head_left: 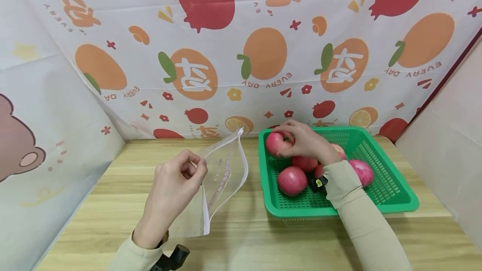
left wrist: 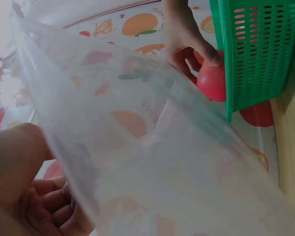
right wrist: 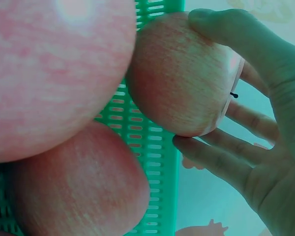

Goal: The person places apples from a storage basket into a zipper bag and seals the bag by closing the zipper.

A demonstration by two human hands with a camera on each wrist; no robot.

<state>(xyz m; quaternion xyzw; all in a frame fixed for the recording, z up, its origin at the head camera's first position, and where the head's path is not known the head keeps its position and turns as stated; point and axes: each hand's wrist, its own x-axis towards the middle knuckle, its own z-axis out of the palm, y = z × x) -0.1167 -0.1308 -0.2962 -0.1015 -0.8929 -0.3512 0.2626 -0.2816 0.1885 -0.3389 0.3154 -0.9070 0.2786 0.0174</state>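
My left hand [head_left: 180,183] pinches the edge of a clear zip-lock bag [head_left: 226,170], whose mouth gapes toward the basket. In the left wrist view the bag's film [left wrist: 137,128] spreads across most of the picture, the thumb at its edge. At the back left corner of the green basket [head_left: 265,198], my right hand [head_left: 306,139] grips a red apple [head_left: 276,143]. Thumb and fingers lie round that apple [right wrist: 182,73] in the right wrist view, its stem facing the palm. Below it sits another apple [head_left: 292,181] inside the basket.
Several more fruits lie in the basket, among them a pink one [head_left: 361,172] on the right, partly behind the right sleeve. The basket stands on a wooden table [head_left: 248,244]. A fruit-print cloth [head_left: 226,45] hangs behind; side panels rise left and right.
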